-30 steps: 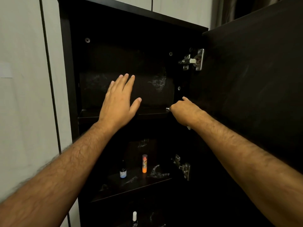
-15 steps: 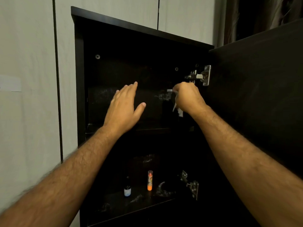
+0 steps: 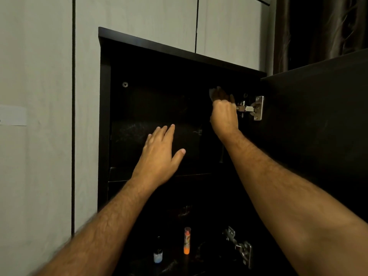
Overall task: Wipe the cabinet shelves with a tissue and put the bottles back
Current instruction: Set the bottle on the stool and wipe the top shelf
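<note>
A dark open cabinet [image 3: 103, 116] fills the view. High in its top compartment, my right hand [image 3: 224, 114] grips a white tissue [image 3: 212, 92] against the back wall, left of the upper hinge. My left hand [image 3: 160, 156] hovers flat, fingers straight, in front of the compartment above the upper shelf [image 3: 191, 174], holding nothing. On the lower shelf [image 3: 175, 265] stand a small dark dropper bottle with a blue label [image 3: 158, 253] and an orange tube with a clear cap [image 3: 187, 241]. White smears mark the back wall.
The cabinet door [image 3: 318, 126] stands open to the right, held by an upper metal hinge [image 3: 253, 108] and a lower hinge [image 3: 241, 248]. Pale wall panels [image 3: 39, 76] lie left and above. A dark curtain [image 3: 318, 26] hangs at top right.
My right hand has risen with the tissue from the shelf edge up to the top of the back wall. The view has tilted upward; my left hand stays flat.
</note>
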`<control>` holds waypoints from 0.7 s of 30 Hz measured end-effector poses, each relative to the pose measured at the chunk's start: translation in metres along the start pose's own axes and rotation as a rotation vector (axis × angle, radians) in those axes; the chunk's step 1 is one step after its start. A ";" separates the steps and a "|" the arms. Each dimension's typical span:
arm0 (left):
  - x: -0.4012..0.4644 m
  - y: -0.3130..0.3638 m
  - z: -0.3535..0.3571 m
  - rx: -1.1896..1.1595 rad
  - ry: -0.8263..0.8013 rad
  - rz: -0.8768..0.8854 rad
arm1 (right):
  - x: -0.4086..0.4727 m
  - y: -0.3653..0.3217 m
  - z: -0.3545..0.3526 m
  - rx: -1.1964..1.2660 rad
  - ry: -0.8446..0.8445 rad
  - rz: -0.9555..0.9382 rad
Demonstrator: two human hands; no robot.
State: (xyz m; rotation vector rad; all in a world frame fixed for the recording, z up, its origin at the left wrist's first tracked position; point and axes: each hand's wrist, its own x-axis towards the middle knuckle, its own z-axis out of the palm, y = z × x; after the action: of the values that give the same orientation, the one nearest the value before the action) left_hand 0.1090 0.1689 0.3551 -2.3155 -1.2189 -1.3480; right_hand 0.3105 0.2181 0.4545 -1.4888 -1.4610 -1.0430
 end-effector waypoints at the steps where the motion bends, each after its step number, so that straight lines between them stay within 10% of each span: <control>1: 0.000 -0.001 0.000 -0.005 -0.012 -0.006 | 0.001 0.001 0.006 -0.038 -0.019 -0.012; 21: 0.003 -0.007 0.004 0.007 -0.129 -0.044 | -0.063 0.029 0.023 -0.974 -0.401 -0.170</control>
State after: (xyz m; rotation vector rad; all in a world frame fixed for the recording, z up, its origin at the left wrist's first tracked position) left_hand 0.1068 0.1776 0.3539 -2.4171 -1.3172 -1.2229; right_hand 0.3404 0.2166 0.3882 -2.3799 -1.4131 -1.7884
